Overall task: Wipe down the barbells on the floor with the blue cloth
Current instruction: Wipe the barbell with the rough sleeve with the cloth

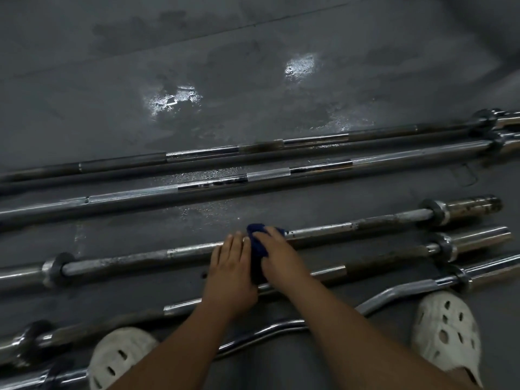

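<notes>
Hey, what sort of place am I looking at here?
Most likely a gym or weight room. Several long chrome steel barbells lie side by side on the dark grey floor, a curved chrome curl bar lies nearest, and the right hand holds a dark blue cloth on one.

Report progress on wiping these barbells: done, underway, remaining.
Done: unclear; the farthest bar and second bar gleam beside wet floor, possibly wiped. Underway: right hand holds the blue cloth on the middle bar, left hand steadying it; specks show. Left: the fourth bar and the curl bar.
</notes>
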A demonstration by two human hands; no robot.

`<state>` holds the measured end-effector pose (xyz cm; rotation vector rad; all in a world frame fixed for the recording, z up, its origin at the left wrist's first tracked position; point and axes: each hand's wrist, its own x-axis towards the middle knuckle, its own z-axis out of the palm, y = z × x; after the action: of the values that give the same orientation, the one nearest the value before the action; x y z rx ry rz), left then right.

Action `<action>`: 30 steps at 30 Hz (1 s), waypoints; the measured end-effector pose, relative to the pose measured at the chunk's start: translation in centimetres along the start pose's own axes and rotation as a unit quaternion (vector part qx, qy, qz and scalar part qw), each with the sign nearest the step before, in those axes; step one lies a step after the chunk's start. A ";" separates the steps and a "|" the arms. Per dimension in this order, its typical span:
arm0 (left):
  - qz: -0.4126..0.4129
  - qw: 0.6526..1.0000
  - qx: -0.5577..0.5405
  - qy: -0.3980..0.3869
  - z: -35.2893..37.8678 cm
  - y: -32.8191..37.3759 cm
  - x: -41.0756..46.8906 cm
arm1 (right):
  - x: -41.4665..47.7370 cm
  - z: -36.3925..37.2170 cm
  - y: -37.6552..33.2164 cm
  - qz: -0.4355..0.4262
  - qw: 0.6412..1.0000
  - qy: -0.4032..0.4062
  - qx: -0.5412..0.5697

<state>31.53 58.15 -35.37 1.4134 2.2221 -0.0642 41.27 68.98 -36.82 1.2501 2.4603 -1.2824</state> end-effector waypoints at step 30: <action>-0.029 0.999 -0.005 -0.034 -2.6 -1.0 4.1 | 0.1 -7.2 5.4 0.063 0.985 0.074 -0.143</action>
<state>28.29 61.91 -35.15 1.3218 2.2050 -0.1182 46.91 75.94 -35.71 1.4381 2.5021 -0.7974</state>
